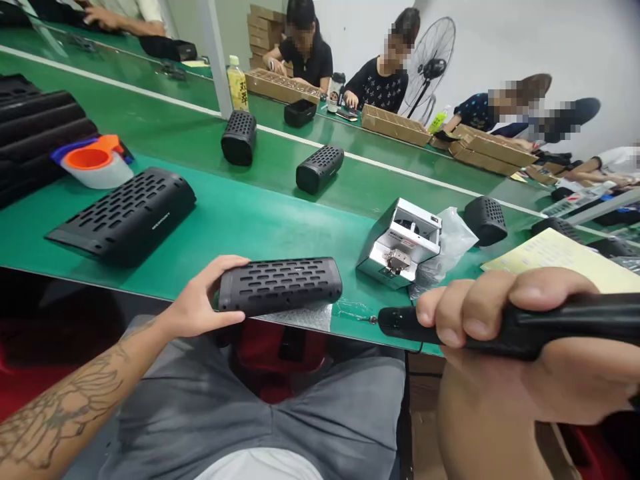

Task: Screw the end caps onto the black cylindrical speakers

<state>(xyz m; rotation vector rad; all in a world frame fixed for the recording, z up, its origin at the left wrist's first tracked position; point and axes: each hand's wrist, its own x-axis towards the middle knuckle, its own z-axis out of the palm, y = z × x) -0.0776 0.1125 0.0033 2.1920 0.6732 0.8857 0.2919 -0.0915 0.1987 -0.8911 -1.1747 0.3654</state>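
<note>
My left hand (200, 293) grips one end of a black speaker (283, 283) with a slotted grille, thumb along the near side and fingers behind. The speaker lies lengthwise at the table's near edge, over a translucent bubbly sheet (313, 317). My right hand (505, 320) is wrapped around a black electric screwdriver (400, 321) held level above the near edge. A small metal ring shows on the screwdriver's left end; its other end runs out of the frame at right. Just beyond the right hand stands a silver screw feeder (397, 243), apart from both hands.
Another black speaker (133, 213) lies at left, beside an orange, blue and white tape holder (93, 160). More speakers (320, 168) stand on the green conveyor belt (280, 143). At right are a clear plastic bag (453, 233) and a yellow paper (560, 257). Several people work across the line.
</note>
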